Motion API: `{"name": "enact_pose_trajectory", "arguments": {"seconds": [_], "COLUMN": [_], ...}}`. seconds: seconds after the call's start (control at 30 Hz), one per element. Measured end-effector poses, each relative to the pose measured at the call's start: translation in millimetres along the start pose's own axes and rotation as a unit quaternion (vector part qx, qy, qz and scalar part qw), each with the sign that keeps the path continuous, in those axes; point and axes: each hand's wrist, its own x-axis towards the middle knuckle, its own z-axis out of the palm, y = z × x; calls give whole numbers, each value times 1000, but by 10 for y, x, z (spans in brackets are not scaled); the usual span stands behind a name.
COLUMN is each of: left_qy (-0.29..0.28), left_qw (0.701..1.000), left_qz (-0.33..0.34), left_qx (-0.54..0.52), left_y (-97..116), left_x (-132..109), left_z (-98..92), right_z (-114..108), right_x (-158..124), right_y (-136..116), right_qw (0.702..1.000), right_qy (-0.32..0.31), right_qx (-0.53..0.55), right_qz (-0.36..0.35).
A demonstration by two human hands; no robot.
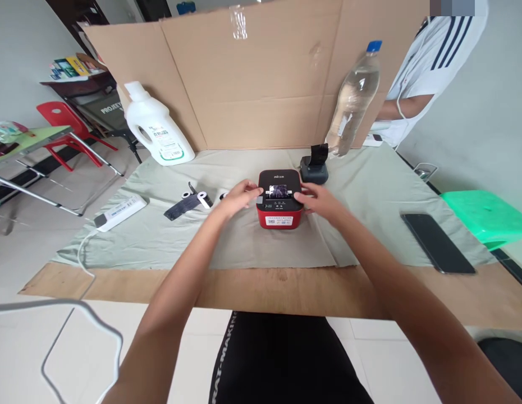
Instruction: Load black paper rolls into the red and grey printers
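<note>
A small red-and-black box-shaped machine [279, 212] stands on the cloth in front of me, with a dark shiny strip [278, 191] in the slot of its top. From the left, my left hand [241, 197] grips it with fingers at the top edge. Opposite, my right hand [317, 199] holds the right side, its thumb on the top corner. Behind the right hand sits a dark device with a black flap [315, 165]. Left of the machine lie small white-cored rolls [204, 200] and an unrolled black ribbon [183, 208]; another roll is partly hidden behind my left hand.
Against an upright cardboard panel [252, 73] lean a white jug [158, 126] and a clear water bottle [354, 101]. A power strip [121, 213] lies left, a phone [436, 242] right. Beyond the panel's right edge is a person's arm [406, 106]. A green stool [484, 216] stands right.
</note>
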Motion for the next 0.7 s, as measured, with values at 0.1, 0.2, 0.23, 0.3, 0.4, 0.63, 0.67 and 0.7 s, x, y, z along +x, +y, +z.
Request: {"name": "enact_pose_trajectory", "arguments": {"seconds": [0.1, 0.2, 0.23, 0.3, 0.4, 0.63, 0.67, 0.7], "left_qy": [72, 63, 64, 73, 109, 169, 169, 166], "left_qw": [988, 981, 980, 976, 957, 929, 930, 931], "left_qz": [51, 98, 94, 71, 50, 48, 36, 26], "left_qx": [-124, -155, -162, -192, -263, -325, -324, -323], "left_y": [-184, -241, -227, -167, -51, 43, 38, 34], "left_x": [-215, -362, -356, -235, 169, 1165, 1244, 1305], "left_z": [328, 538, 562, 557, 494, 475, 482, 488], "right_z": [220, 335, 341, 314, 247, 249, 260, 272], "right_x": [-299, -403, -366, -179, 309, 1300, 1364, 1409], "right_y": [156, 202, 192, 154, 109, 252, 282, 309], "right_qw": [994, 985, 982, 973, 960, 965, 966, 968], "right_qy": [-15, 17, 23, 35, 57, 82, 82, 81], "right_qx": [-14, -91, -114, -146, -144, -41, -35, -30], "right_qz": [-106, -145, -152, -173, -232, -246, -241, -236]}}
